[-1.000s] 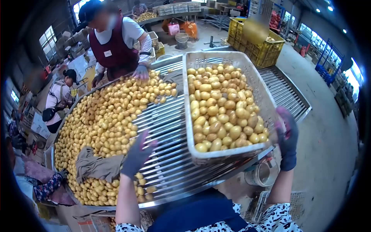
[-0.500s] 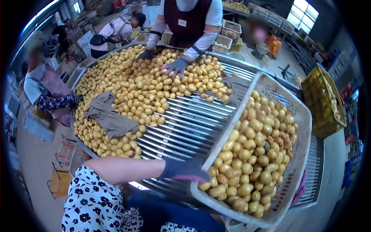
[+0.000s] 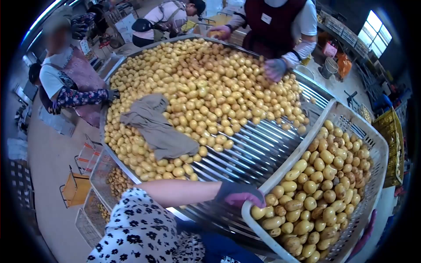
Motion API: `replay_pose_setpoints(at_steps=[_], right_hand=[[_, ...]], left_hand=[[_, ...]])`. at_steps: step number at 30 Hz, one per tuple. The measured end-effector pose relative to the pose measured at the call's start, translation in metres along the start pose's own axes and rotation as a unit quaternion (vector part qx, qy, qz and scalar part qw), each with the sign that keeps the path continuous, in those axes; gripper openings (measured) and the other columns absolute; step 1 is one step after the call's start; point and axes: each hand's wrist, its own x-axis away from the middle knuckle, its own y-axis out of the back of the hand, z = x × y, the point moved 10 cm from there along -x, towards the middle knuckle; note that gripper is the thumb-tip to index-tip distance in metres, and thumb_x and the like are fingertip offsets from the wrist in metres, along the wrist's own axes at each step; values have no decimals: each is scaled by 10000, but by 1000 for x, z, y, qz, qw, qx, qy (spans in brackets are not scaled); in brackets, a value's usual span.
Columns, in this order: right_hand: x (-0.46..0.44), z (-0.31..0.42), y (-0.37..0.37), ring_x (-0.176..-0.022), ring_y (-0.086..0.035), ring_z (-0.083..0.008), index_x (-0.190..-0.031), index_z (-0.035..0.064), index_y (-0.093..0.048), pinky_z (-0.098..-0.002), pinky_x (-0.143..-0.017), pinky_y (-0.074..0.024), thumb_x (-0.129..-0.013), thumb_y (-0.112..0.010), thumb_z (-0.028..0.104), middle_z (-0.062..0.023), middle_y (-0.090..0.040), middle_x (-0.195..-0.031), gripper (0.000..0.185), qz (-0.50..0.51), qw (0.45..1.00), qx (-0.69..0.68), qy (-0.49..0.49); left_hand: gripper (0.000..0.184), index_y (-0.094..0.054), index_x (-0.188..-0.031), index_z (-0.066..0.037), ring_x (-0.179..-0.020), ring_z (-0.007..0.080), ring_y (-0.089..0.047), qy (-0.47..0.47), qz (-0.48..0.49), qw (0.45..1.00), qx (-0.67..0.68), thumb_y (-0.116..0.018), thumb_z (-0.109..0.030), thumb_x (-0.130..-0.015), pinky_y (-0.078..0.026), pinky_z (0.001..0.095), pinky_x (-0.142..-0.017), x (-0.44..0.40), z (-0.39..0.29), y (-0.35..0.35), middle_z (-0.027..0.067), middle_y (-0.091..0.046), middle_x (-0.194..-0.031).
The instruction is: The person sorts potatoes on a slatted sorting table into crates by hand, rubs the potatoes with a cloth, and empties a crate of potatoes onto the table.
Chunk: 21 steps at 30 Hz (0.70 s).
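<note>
My left hand [image 3: 242, 196], in a grey and purple glove, grips the near-left corner of a pale plastic crate [image 3: 286, 177] with its fingers over the rim. The crate is heaped with round yellow-brown potatoes [image 3: 318, 197] and tilts on the right end of the roller table. Along the crate's right side shows part of my right hand [image 3: 366, 232] in a purple glove; its fingers are mostly hidden behind the wall. Left of the crate run bare metal rollers [image 3: 256, 151], and beyond them spreads a large pile of potatoes [image 3: 210, 87].
A grey-brown cloth [image 3: 160, 129] lies on the pile. Across the table a co-worker's gloved hand [image 3: 275, 70] rests on potatoes; another person stands at the left edge. Crates [image 3: 112, 179] stand below the table's left side, and a yellow crate [image 3: 390, 144] is at far right.
My view has swung left, so the scene appears shifted right. Both my hands stay at the crate. The co-worker opposite has spread their hands apart, one now drawn back from the pile with something yellowish.
</note>
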Motion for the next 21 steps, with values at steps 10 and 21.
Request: replay_pose_setpoints(at_steps=[10, 21], right_hand=[[-18, 211, -165, -1205, -481, -257, -1201, 48, -563, -448, -1103, -274, -963, -335, 415, -131, -563, -1213, 494, 28, 943, -314, 102], [57, 368, -353, -917, -553, -335, -718, 72, -557, -453, -849, -434, -569, -640, 212, -88, -548, -783, 221, 356, 715, 225, 558]], left_hand=[[290, -590, -1043, -47, -886, 196, -644, 108, -223, 900, 358, -676, -191, -806, -549, 367, -763, 62, 32, 98, 83, -629, -973], [355, -480, -1231, -18, -1000, 219, -600, -274, -373, 744, 481, -428, -250, -968, -505, 362, -872, 116, 46, 122, 97, -585, -1139]])
